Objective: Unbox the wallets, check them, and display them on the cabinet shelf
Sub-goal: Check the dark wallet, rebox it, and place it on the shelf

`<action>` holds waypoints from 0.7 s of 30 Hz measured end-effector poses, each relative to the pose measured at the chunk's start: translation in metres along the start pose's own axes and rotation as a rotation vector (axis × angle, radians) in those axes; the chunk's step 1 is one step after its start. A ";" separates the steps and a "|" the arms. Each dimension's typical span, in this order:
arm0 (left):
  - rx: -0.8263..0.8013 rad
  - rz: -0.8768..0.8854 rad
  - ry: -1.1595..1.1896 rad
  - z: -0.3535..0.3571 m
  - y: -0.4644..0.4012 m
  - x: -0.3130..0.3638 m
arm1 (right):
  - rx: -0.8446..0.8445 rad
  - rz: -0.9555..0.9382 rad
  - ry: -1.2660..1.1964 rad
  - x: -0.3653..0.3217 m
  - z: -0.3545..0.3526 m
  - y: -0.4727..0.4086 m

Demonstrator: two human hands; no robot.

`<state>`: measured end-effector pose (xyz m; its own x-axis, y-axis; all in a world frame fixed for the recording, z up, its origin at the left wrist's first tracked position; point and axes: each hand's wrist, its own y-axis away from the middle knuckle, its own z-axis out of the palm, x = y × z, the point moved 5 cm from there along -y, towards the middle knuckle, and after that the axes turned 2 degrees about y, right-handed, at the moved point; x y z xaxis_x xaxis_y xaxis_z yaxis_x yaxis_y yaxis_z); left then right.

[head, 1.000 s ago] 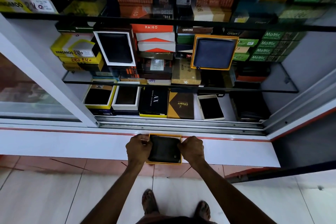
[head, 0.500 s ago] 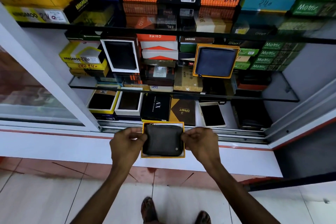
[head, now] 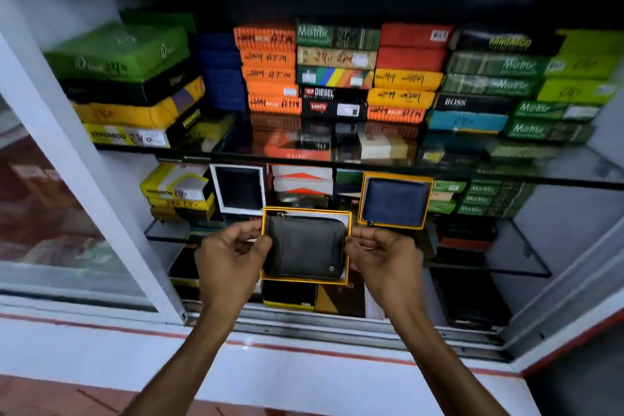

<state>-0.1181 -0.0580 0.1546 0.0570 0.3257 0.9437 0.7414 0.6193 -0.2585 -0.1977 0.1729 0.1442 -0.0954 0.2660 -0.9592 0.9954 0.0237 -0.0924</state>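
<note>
My hands (head: 305, 255) pinch the tray (head: 305, 280) edges; I'd keep it level, setting it between the propped wallets (head: 393, 201).

Two bare hands (head: 233, 260) (head: 385, 260). One black zip wallet in an orange-rimmed box (head: 305, 246). One navy wallet in an orange-rimmed box (head: 395, 201), right. One dark wallet in a white-rimmed box (head: 239, 188), left. Five orange boxes (head: 270, 73) stacked on the far shelf.

Dark zip wallet (head: 305, 246) sits in its open yellow-rimmed box (head: 306, 280), face toward me, upright, held in front of the glass middle shelf (head: 506, 236); small round stud at lower right.
</note>
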 end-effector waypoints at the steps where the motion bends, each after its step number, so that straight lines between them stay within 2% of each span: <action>1: -0.006 0.021 0.002 0.005 -0.011 0.000 | 0.016 -0.024 0.008 -0.005 0.001 -0.009; 8: -0.009 0.085 0.009 0.044 -0.064 -0.010 | 0.093 -0.126 0.133 -0.016 0.017 -0.066; 21: -0.008 0.160 -0.152 0.078 -0.098 -0.023 | 0.154 -0.086 0.181 -0.002 0.034 -0.108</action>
<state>-0.2440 -0.0708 0.1426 0.0739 0.5238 0.8486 0.7363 0.5453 -0.4007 -0.3049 0.1369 0.1474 -0.1637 0.4384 -0.8837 0.9704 -0.0898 -0.2243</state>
